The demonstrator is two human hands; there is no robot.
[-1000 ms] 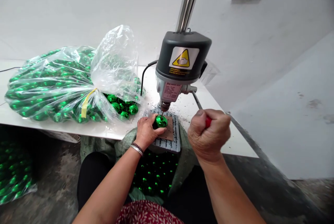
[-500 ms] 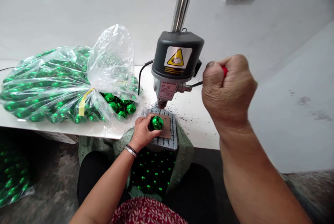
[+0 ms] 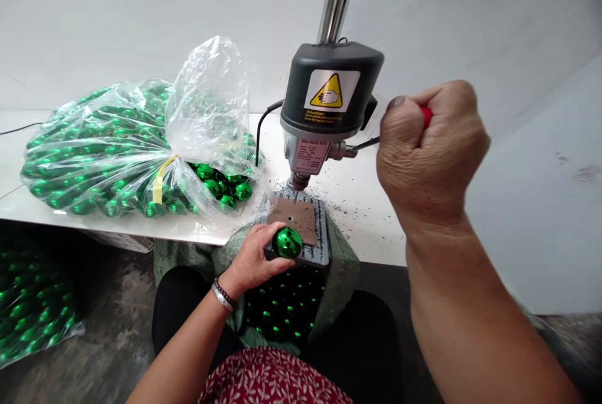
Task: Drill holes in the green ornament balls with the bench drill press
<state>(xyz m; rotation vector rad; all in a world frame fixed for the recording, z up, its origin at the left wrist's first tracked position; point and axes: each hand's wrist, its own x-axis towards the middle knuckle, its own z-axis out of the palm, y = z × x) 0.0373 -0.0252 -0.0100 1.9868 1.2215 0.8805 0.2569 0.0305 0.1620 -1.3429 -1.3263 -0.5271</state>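
My left hand (image 3: 256,253) grips a shiny green ball ornament (image 3: 288,243) between thumb and fingers, over the near edge of the drill's base. A small dark spot shows on the ball's top. Behind it lies a brown board (image 3: 303,219) with a small hole, fixed on the grey base plate (image 3: 323,238). The bench drill (image 3: 332,93) stands above, its thin bit pointing down at the board and apart from the ball. My right hand (image 3: 430,153) is closed around the red-knobbed feed lever (image 3: 367,143) at the drill's right side.
A clear plastic bag (image 3: 108,147) full of green balls lies on the white table (image 3: 202,231) at left. Below the base, a green woven sack (image 3: 341,266) holds many balls. Another filled bag (image 3: 37,303) is on the floor. Dark shavings dot the table.
My left hand has drawn the ball toward me, away from under the bit, uncovering the board's hole. My right hand keeps hold of the lever. The camera view has shifted slightly.
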